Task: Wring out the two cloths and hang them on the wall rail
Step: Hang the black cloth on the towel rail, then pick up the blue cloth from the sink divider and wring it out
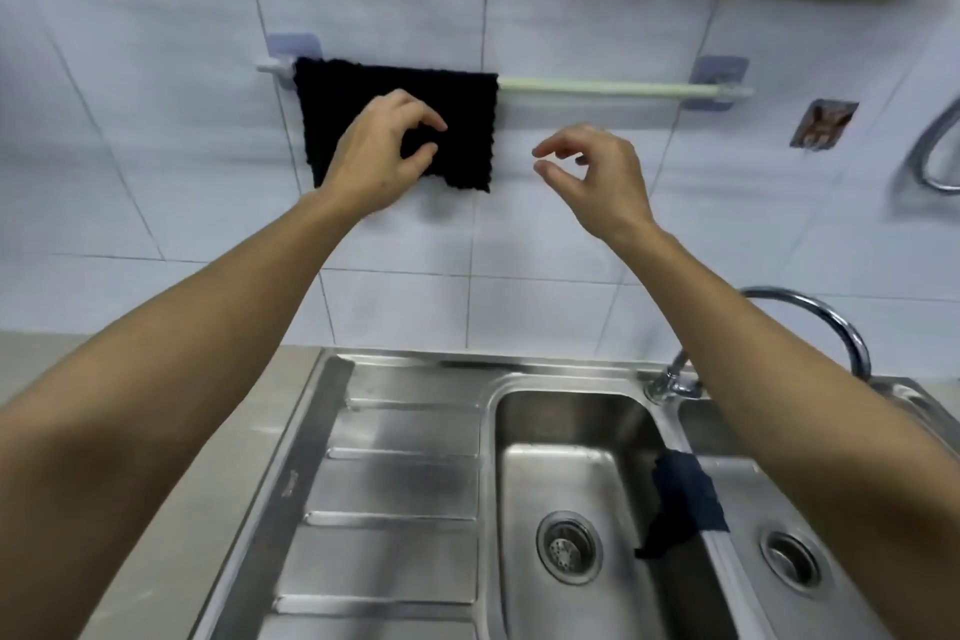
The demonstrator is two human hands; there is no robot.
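Observation:
A black cloth (363, 88) hangs spread flat over the left part of the pale wall rail (597, 87). My left hand (382, 151) hovers in front of the cloth's lower middle, fingers curled apart and holding nothing. My right hand (592, 172) is raised just right of the cloth, below the bare stretch of rail, thumb and fingers apart and empty. A second dark blue cloth (680, 499) lies draped over the divider between the two sink basins, partly hidden behind my right forearm.
A steel double sink (571, 431) with a ribbed drainboard (395, 483) on its left sits below. A curved tap (821, 322) rises at the back right. A small hook plate (823, 122) and a metal loop (930, 156) are on the tiled wall.

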